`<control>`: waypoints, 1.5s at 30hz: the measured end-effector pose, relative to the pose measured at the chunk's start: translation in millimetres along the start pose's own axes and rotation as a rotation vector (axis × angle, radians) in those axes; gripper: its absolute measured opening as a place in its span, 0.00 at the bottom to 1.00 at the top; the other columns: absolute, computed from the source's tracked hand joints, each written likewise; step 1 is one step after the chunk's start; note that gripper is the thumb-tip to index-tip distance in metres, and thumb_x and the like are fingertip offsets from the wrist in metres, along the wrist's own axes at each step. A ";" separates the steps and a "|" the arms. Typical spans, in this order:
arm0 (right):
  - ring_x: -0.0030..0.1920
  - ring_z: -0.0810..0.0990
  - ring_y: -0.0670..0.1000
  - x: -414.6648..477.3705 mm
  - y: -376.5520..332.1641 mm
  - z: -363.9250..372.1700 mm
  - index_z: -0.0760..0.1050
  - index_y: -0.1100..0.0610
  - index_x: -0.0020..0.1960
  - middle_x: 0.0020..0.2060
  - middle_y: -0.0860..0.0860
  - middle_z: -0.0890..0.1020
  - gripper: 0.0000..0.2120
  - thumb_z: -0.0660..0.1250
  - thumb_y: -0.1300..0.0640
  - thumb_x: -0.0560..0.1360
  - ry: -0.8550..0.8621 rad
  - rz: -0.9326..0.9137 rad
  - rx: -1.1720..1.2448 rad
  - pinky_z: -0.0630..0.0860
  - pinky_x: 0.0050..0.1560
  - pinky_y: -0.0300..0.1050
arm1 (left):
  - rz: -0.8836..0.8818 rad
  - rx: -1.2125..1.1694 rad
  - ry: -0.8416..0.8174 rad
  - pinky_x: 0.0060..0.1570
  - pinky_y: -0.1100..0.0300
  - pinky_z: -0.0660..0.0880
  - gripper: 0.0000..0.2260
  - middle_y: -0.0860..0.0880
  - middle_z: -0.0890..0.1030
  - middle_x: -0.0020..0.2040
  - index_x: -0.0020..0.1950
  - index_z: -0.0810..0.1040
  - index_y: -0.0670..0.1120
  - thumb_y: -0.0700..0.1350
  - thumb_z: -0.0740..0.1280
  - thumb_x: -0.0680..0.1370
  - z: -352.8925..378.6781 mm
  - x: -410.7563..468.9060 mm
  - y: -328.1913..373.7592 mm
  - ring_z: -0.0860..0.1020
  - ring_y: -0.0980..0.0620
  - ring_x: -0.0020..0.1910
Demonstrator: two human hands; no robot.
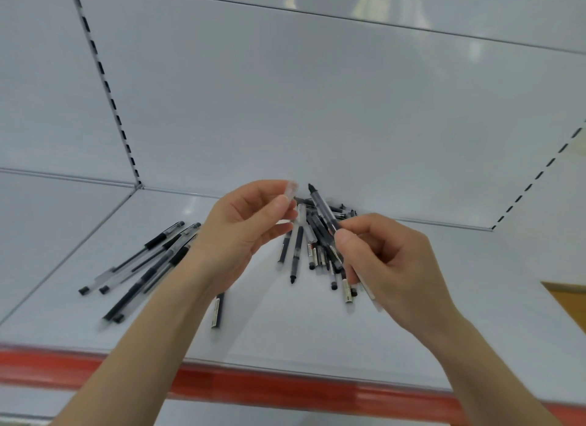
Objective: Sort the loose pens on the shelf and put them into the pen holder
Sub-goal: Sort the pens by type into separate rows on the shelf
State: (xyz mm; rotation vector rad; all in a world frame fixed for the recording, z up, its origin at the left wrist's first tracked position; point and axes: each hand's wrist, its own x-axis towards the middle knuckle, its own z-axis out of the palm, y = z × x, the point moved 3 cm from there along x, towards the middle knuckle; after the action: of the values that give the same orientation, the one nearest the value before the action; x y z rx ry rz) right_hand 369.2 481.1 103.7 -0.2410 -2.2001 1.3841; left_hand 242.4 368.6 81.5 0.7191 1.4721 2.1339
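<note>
2 hands meet above the white metal shelf (285, 336), each holding 1 part of the same job. The left hand (250, 232) pinches a small clear plastic cap (291, 189) between thumb and fingertips. The right hand (387, 263) has its fingers curled round a slim clear-barrelled black pen (323, 210), whose dark pointed end aims up and away.

Cap and tip are near but apart, so the step in hand looks like capping the pen before it is sorted. To do it well, line the cap's open mouth up with the barrel, slide it straight over the tip, and press until it seats. A skewed push could smear ink on the fingers or leave the cap loose.

Beyond the hands a tangled heap of black and clear pens (312, 244) lies near the back wall. A looser group of black-gripped pens (152, 260) lies well to the left, and 1 stray dark pen (218, 311) lies nearer the red front edge strip (253, 384). No pen holder is in view, so most of the task seems left.
</note>
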 end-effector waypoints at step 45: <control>0.35 0.77 0.48 45.4 69.8 37.2 0.76 0.58 0.41 0.33 0.49 0.79 0.07 0.64 0.55 0.75 -0.239 0.176 -0.508 0.73 0.37 0.40 | -0.037 0.703 0.365 0.44 0.55 0.78 0.07 0.48 0.80 0.33 0.50 0.79 0.45 0.43 0.70 0.73 -66.8 -4.5 -28.4 0.79 0.49 0.35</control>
State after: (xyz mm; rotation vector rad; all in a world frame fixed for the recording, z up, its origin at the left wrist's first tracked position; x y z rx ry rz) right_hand 302.8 502.7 44.9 -0.4795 -2.7662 0.9507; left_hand 204.9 327.9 34.4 0.5226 2.4599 1.7592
